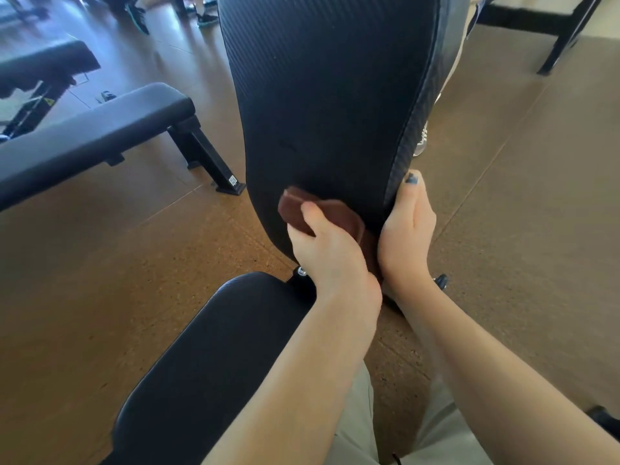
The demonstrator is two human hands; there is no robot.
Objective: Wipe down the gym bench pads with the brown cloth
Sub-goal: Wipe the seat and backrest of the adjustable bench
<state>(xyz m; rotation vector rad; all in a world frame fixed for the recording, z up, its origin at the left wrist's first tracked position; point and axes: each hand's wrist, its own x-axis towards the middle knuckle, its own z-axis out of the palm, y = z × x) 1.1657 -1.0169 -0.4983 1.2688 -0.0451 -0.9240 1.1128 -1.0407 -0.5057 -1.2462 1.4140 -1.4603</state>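
Head view. The inclined back pad (322,95) fills the upper centre of the frame, its long axis running from the lower centre up and away toward the top edge. The seat pad (208,357) lies in the lower centre, its long axis running toward the lower left. The brown cloth (322,216) sits at the bottom end of the back pad, directly beyond the hands, so the unwiped length of that pad extends upward in the frame from the cloth.

The left hand (322,250) lies on the cloth, its fingers curled over it and pressing it flat against the pad face; part of the cloth hangs down between the two hands. This is the hand nearer the pad face. The right hand (407,229) grips the right edge of the back pad at its lower end, thumb up along the side seam, remaining fingers hidden behind the pad. The two hands are close together, with the cloth between them.

Judgement: the stroke in hand covers the lower end of the back pad; the next stroke calls for travel upward along the long axis, with the right hand bracing the pad.

A second flat bench (94,135) stands at the left of the frame on the brown floor (100,263).
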